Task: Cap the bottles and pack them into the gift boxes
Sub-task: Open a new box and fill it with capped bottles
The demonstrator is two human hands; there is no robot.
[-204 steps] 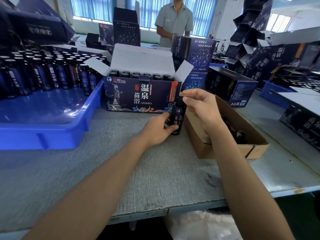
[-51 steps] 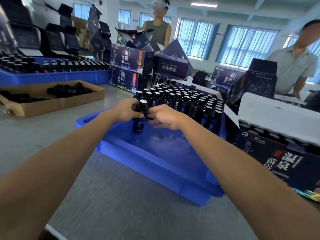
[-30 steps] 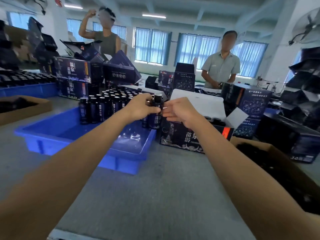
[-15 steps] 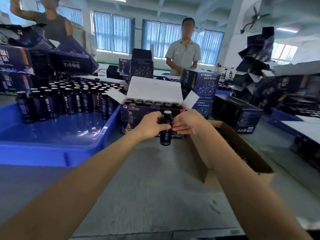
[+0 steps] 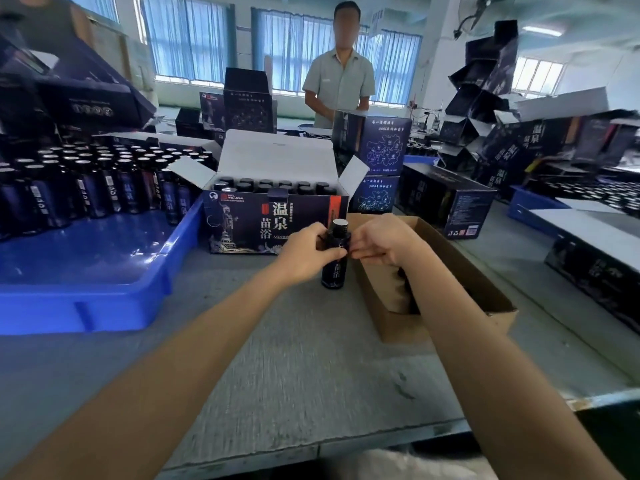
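While the left hand is gripping a dark bottle around its shoulder, the right hand is resting against the opposite side, its curled fingertips touching the bottle; whether they are pinching it cannot be told. The bottle is standing upright on or just above the grey bench, directly in front of the open gift box, which is holding rows of capped bottles. At left, a blue tray is carrying many more bottles. A brown cardboard box is lying just right of the hands. A person is standing beyond the bench.
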